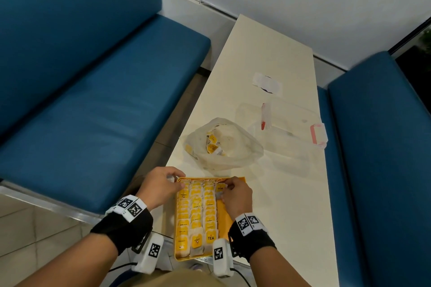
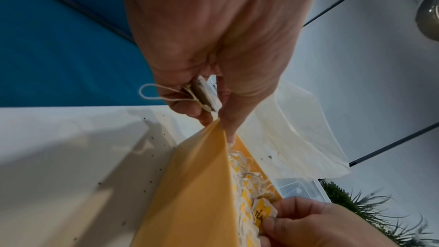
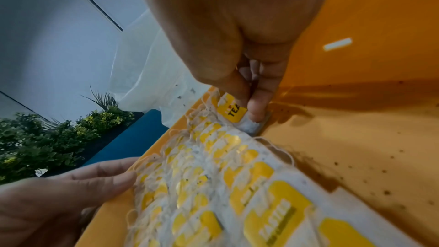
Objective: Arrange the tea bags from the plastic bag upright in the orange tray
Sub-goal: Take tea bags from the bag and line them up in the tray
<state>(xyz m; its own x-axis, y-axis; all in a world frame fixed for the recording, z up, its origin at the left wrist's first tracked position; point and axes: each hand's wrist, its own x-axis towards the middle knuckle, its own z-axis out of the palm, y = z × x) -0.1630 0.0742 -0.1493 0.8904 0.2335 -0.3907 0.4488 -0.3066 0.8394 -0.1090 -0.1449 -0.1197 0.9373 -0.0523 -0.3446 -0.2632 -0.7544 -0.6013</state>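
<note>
- Left hand at the far left corner of the orange tray. I read fingers curled, pinching a spare tea bag with its string looped out; thumb tip down on the tray rim. Only the left wrist view shows that bag clearly; from the head view it is a pale scrap at the fingertips.
- Right hand at the far end of the tray's fourth row, thumb and forefinger closed on a tea bag with a yellow "TEA" tag, standing it against the far wall. Right wrist view shows the bag's lower edge touching the tray floor; the head view hides that under the hand.
- Both wrists angled in over the tray, palms down, black wrist straps with marker tags.
- Three rows of tea bags fill the tray's left side, upright and packed; the right strip is mostly bare, with dark specks on the floor in the right wrist view.
- Plastic bag just beyond the tray on the surface, open, a few tea bags inside.
- Clear lidded container right of the bag; blue benches on both sides.
</note>
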